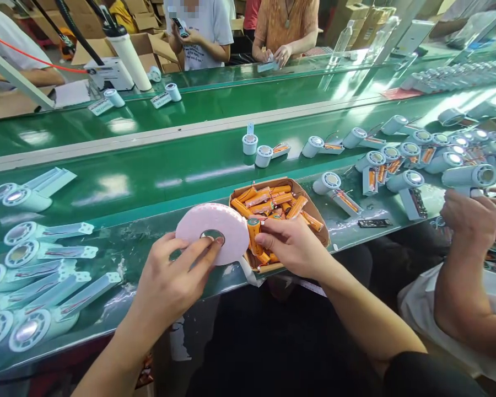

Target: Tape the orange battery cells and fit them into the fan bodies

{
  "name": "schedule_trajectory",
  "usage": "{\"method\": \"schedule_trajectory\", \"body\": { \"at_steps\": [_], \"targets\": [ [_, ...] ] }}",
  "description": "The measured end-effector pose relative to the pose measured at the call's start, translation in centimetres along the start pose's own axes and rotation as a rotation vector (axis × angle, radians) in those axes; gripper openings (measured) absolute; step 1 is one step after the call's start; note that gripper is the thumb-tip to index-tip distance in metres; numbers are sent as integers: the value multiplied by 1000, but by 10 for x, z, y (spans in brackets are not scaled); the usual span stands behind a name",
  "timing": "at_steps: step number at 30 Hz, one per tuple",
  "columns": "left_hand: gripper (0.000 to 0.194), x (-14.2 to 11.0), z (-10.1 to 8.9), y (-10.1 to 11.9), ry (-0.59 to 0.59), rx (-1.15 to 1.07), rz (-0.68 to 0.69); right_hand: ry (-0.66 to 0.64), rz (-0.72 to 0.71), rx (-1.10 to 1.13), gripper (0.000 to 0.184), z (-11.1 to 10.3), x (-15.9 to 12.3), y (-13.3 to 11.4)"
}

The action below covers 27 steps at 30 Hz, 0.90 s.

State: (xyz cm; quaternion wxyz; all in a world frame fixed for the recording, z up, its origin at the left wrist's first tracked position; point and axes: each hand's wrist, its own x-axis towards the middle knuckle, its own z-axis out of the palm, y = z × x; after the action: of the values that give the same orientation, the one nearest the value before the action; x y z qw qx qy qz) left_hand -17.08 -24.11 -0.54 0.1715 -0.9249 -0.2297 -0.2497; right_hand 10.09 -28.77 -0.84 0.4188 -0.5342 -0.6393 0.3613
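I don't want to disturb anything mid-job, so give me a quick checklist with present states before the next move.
1. Tape roll held: ok, in the left hand.
2. Orange battery held: ok, in the right hand.
3. Battery apart from the roll's edge: cannot tell; they look very close.
4. Cardboard box nearby: ok, open, with more batteries inside.
5. Co-worker's hand apart from both: ok, off to the right.

Tape roll pale pink. Batteries orange (box brown). Belt green. Housings seemingly pale blue, glare washing some.
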Motion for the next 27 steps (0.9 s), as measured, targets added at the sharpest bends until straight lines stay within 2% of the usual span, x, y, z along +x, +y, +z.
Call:
{"method": "schedule_trajectory", "body": {
  "at_steps": [3,7,10,12,15,16,19,22,24,27],
  "targets": [
    [45,5,-2,2,22,0,25,20,57,155,17,6,-2,4],
    [46,8,5,14,75,-4,-7,149,105,491,39,26,-4,13],
    [43,6,11,23,93,-19,-87,268,108,614,45,36,-4,18],
    [40,6,12,21,59,-65,-66,199,114,568,36,30,-6,18],
    [40,11,7,10,0,-137,95,-26,96,349,16,8,-8,9],
    [42,14,5,6,-12,-142,133,-64,88,266,13,2,-8,5],
    [44,22,0,-2,-42,-114,122,-35,65,98,15,-8,-8,-5],
    [39,29,0,0,-101,-125,78,40,17,-30,18,-7,-7,-8],
    [34,32,3,3,-149,-167,64,45,-15,-122,16,-7,-7,-6],
    [31,38,7,3,-194,-198,68,45,0,-135,10,-10,-5,-1]
  ]
}}
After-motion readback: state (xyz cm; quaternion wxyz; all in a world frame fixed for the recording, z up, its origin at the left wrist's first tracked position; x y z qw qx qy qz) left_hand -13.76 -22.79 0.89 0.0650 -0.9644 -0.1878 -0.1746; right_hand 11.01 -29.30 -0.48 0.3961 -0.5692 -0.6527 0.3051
